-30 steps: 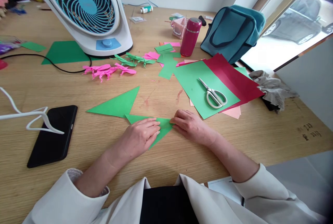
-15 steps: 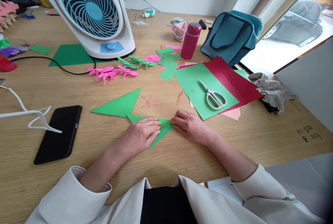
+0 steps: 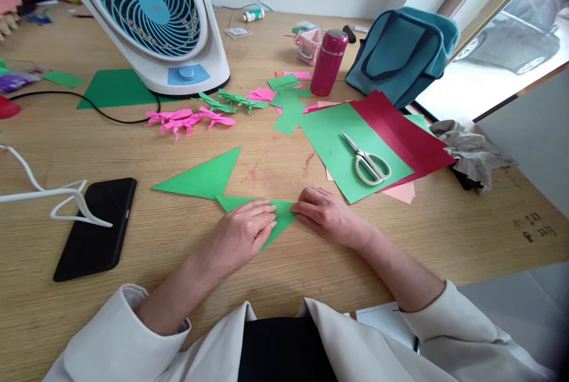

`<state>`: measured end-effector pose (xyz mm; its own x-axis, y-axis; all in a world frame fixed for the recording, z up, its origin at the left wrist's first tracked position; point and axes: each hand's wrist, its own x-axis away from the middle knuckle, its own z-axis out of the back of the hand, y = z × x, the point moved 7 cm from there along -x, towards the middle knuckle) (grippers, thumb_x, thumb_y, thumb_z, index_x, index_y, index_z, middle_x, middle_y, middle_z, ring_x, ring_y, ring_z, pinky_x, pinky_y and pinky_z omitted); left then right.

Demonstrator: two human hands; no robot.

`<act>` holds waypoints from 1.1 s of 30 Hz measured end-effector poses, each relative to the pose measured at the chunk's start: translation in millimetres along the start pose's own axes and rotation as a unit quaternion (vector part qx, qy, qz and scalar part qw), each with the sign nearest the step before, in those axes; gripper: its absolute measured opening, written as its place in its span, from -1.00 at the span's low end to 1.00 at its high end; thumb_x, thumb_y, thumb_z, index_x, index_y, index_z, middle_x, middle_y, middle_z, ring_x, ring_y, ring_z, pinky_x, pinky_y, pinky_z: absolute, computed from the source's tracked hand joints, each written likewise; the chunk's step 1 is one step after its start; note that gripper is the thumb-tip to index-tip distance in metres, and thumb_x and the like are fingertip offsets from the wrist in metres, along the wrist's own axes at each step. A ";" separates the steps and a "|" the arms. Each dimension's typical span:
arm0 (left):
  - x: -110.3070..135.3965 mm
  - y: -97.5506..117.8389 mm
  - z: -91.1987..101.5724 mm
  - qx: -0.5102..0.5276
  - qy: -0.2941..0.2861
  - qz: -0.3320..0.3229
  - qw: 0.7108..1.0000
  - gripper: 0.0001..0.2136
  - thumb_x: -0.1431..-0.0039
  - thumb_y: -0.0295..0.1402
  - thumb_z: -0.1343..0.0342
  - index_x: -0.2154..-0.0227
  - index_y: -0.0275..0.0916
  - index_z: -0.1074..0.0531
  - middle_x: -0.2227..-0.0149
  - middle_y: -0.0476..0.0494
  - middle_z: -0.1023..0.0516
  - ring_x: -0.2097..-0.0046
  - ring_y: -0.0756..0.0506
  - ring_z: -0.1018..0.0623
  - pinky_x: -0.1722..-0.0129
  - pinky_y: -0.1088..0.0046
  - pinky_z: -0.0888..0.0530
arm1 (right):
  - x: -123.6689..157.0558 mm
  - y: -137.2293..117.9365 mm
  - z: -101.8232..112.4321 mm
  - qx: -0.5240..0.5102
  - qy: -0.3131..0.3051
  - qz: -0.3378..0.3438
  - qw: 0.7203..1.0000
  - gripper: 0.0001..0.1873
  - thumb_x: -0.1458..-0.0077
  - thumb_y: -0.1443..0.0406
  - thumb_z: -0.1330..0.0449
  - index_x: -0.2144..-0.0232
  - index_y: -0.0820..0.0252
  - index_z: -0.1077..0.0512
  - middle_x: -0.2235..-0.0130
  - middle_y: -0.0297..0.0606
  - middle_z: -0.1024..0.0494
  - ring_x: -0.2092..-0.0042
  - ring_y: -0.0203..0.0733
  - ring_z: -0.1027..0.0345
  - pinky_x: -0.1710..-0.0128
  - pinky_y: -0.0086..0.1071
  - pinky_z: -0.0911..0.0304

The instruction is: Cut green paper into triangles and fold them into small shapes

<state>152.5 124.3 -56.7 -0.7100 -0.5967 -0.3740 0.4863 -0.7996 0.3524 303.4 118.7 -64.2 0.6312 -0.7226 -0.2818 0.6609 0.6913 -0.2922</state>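
Observation:
A folded green paper triangle lies on the table with its point toward me. Across its left part my left hand rests flat, fingers stretched out and pressing it down. At the paper's right corner, my right hand has its fingers and thumb pinched on the edge. Just beyond my left hand lies a second green paper triangle, its lower corner close to the folded one. Part of the folded piece is hidden under my left hand.
White-handled scissors lie on green sheets and red sheets at right. Pink and green folded paper figures sit before a fan. A phone is at left; a bottle and blue bag stand behind.
Both hands stay nearly in the same place on the folded green paper. The view has shifted slightly.

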 end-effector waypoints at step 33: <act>-0.8 7.9 11.2 0.051 -0.008 0.107 0.993 -0.80 -0.30 -0.45 -0.03 0.28 -0.29 -0.58 0.17 -0.17 -0.67 0.07 -0.16 -0.62 0.05 0.22 -0.58 | 5.6 15.3 9.6 -0.035 -0.031 -0.088 0.995 -0.77 -0.34 0.35 -0.01 0.38 0.21 -0.38 0.34 -0.19 -0.37 0.33 -0.19 -0.22 0.27 -0.33 -0.16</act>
<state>151.2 119.2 -44.0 -0.6043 -0.7502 -0.2684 0.5732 -0.6433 0.5075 321.0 125.3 -61.5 0.5329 -0.8302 -0.1637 0.7353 0.5501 -0.3959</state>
